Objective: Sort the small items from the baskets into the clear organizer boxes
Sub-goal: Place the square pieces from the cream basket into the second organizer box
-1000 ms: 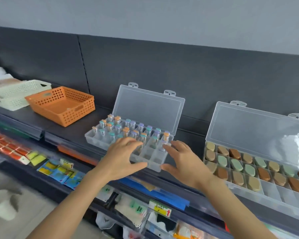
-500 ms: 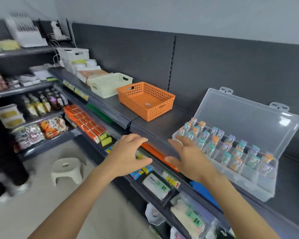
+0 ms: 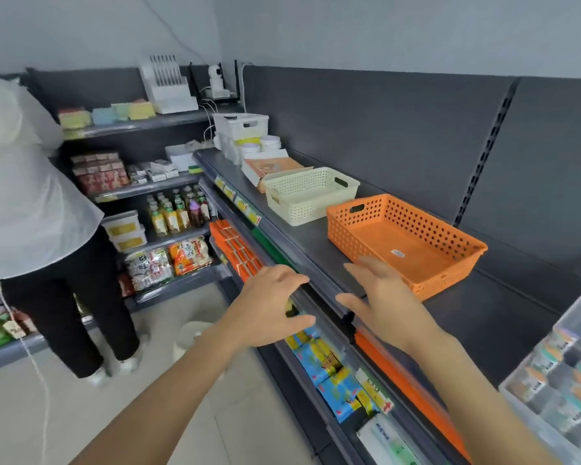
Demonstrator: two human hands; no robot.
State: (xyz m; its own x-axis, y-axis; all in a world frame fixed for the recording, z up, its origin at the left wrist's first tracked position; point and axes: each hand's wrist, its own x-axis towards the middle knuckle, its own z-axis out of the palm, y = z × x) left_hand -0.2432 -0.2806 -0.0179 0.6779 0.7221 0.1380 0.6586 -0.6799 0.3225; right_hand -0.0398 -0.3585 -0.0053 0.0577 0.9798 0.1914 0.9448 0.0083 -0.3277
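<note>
Clear plastic sits nearest me at the right edge: the organizer box (image 3: 550,427), lid up, on the dark shelf (image 3: 483,317). Its back compartments are filled with small capped items (image 3: 550,355), blurred here, and the front row looks bare.

Ahead of that, both hands hover over the shelf's front lip. My left hand (image 3: 269,303) has a spread grip, with the fingers arched and the thumb out, and it holds nothing. My right hand (image 3: 379,297) is just as spread and empty, its fingertips just beside the near corner of the orange basket (image 3: 450,273).

That basket shows only a small white label (image 3: 398,253) on its floor; I see no items left in it. Behind it, the cream basket (image 3: 311,193) stands close by. From this angle its wall hides most of its floor, so I cannot tell what it holds.

I judge this to be the return-to-source step: hands empty, facing the baskets for the next pick. If the orange basket really is cleared, the next move calls for a reach past it to check the cream one, then a pinch on a single item.

Farther off, a person in a white top (image 3: 24,196) stands at the side shelves.
</note>
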